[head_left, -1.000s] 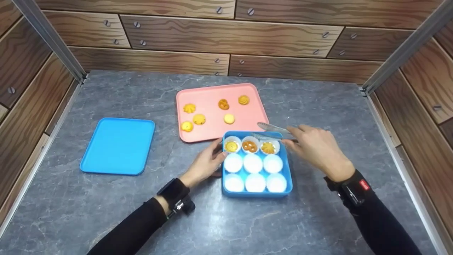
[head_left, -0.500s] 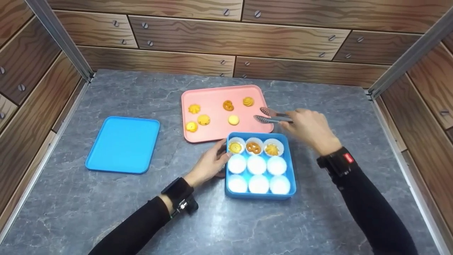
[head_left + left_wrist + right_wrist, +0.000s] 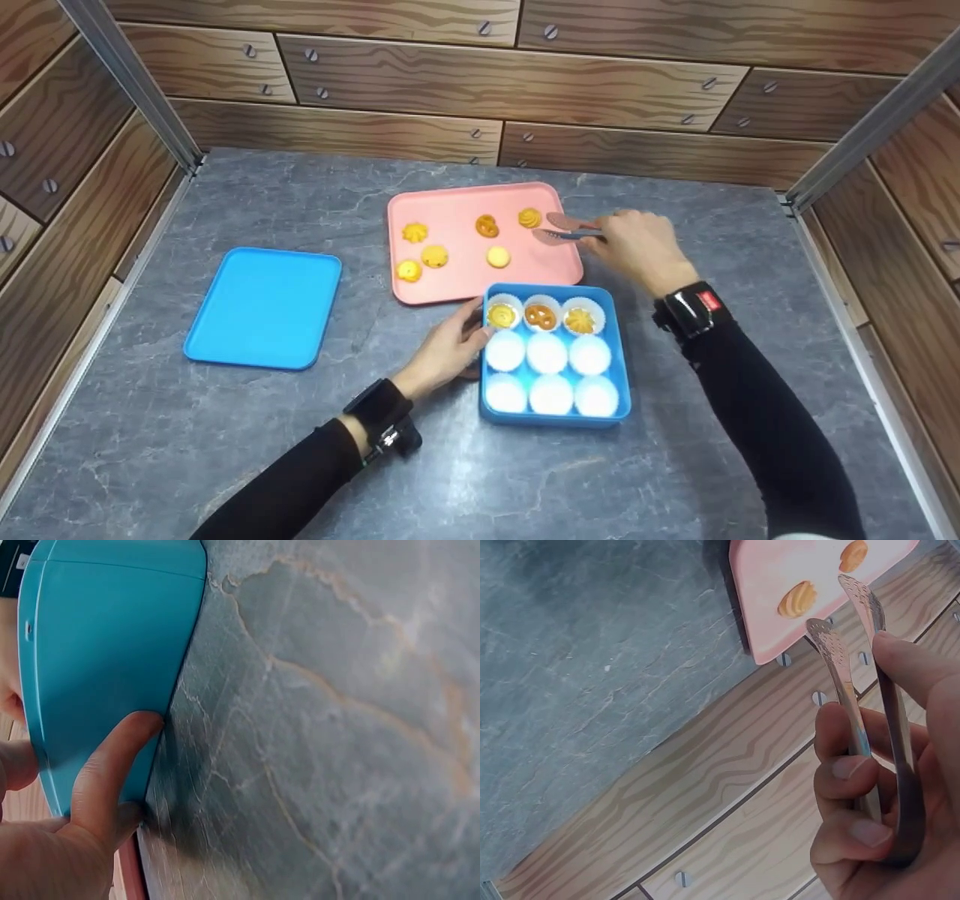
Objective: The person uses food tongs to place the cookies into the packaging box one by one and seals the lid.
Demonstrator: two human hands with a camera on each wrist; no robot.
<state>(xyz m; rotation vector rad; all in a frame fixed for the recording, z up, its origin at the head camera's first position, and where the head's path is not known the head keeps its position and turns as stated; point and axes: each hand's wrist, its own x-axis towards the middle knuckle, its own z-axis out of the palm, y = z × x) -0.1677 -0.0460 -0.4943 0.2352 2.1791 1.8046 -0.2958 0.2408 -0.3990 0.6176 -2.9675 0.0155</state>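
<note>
Over the right end of the pink tray (image 3: pixel 454 217), which lies toward the back edge of the counter (image 3: pixel 360 465), the right hand (image 3: pixel 637 251) grips a pair of metal tongs (image 3: pixel 900 750), its fingers curled round the arms. The tips of the tongs stand apart, just beside the swirled cookie (image 3: pixel 529 218) near the tray's back right corner; contact cannot be made out.

On the same tray, a pretzel cookie (image 3: pixel 487 226) lies left of the swirled one, and a pale round cookie (image 3: pixel 498 256) lies nearer the front edge. By the left edge are a star-shaped cookie (image 3: pixel 415 232), a dotted round cookie (image 3: pixel 434 256) and, at the front left corner, a small yellow cookie (image 3: pixel 409 271).

Close to the tray's front edge, toward its right corner, stands a blue box (image 3: pixel 624 375). The left hand (image 3: pixel 442 349) grips its left wall near the back corner, thumb at the rim and fingers against the outside. Nine white paper cups (image 3: pixel 547 352) fill it, three by three; those along the back edge hold a yellow cookie, a pretzel and a star shape.

Toward the counter's left edge lies a flat blue lid or tray (image 3: pixel 262 307).
</note>
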